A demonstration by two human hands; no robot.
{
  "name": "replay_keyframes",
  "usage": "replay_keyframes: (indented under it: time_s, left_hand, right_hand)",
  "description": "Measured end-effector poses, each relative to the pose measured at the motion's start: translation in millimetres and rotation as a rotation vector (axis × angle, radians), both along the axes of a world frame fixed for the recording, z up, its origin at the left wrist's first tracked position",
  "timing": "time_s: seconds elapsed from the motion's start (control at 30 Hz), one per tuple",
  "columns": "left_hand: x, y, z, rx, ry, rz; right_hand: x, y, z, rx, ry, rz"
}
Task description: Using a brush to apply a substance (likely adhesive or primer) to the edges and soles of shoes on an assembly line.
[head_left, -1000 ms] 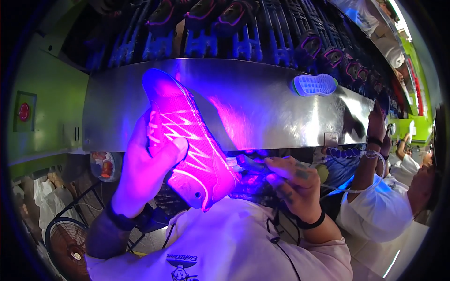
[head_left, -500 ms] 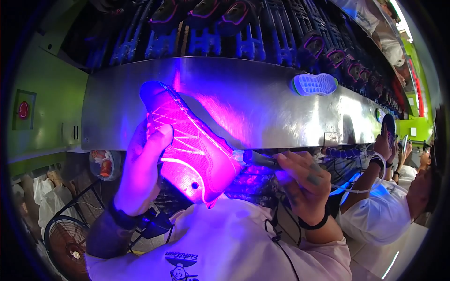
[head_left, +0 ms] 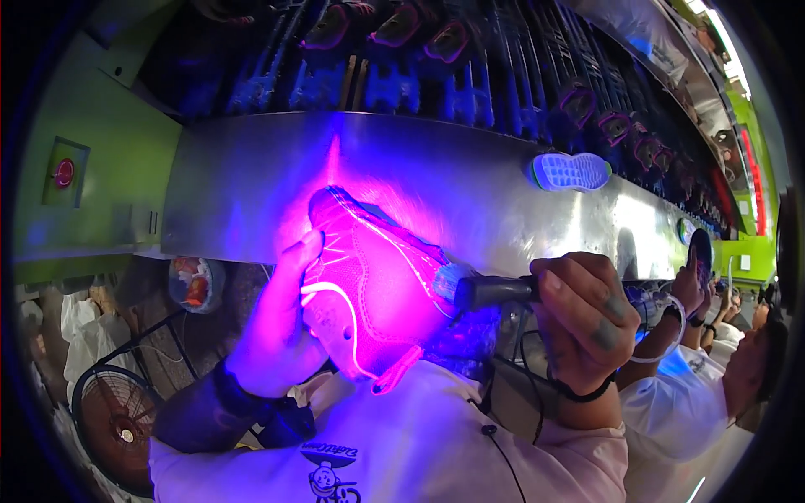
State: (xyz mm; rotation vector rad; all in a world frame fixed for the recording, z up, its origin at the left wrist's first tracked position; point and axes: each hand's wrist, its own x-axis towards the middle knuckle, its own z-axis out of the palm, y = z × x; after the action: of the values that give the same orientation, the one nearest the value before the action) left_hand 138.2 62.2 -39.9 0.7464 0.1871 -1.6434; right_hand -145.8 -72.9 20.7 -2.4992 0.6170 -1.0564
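Under bright magenta-violet light, a shoe upper (head_left: 394, 277) is held up over the near edge of the metal bench. My left hand (head_left: 281, 327) grips it from the left side, with the thumb on top and the other fingers mostly hidden. My right hand (head_left: 587, 323) is closed around the dark handle of a brush (head_left: 499, 291). The pale bristles touch the edge of the upper at its right end. At the upper's lower corner a small loop sticks out.
On the metal bench (head_left: 243, 176) lies a shoe sole (head_left: 573, 172), tread up. Beyond runs a dark roller conveyor (head_left: 478, 96) carrying several shoe uppers. A fan (head_left: 117, 419) stands at lower left, near a clear bag (head_left: 197, 283). A co-worker (head_left: 696, 377) sits at right, holding a sole.
The shoe upper has turned, and its toe end has dropped nearer to me. My right hand and brush have shifted right, with the bristles still on the upper's edge.
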Motion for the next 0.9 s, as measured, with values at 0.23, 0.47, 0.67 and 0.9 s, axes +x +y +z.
replay_keyframes:
  time_s: [0.23, 0.47, 0.67, 0.9]
  left_hand:
    - [-20.9, 5.5, 12.6, 0.101, -0.273, -0.158]
    - [-37.3, 12.5, 37.0, 0.009, -0.097, -0.166]
    - [-42.4, 43.5, 7.6, -0.086, 0.190, -0.307]
    - [-47.9, 43.4, 11.5, 0.125, 0.661, -0.180]
  right_hand:
    - [1.2, -12.3, 14.4, -0.042, -0.002, 0.032]
    - [-4.3, -17.9, 3.2, -0.028, -0.084, 0.078]
    - [-11.6, -13.9, -12.8, 0.038, -0.139, 0.088]
    - [-14.4, -4.3, -30.3, 0.151, -0.179, 0.097]
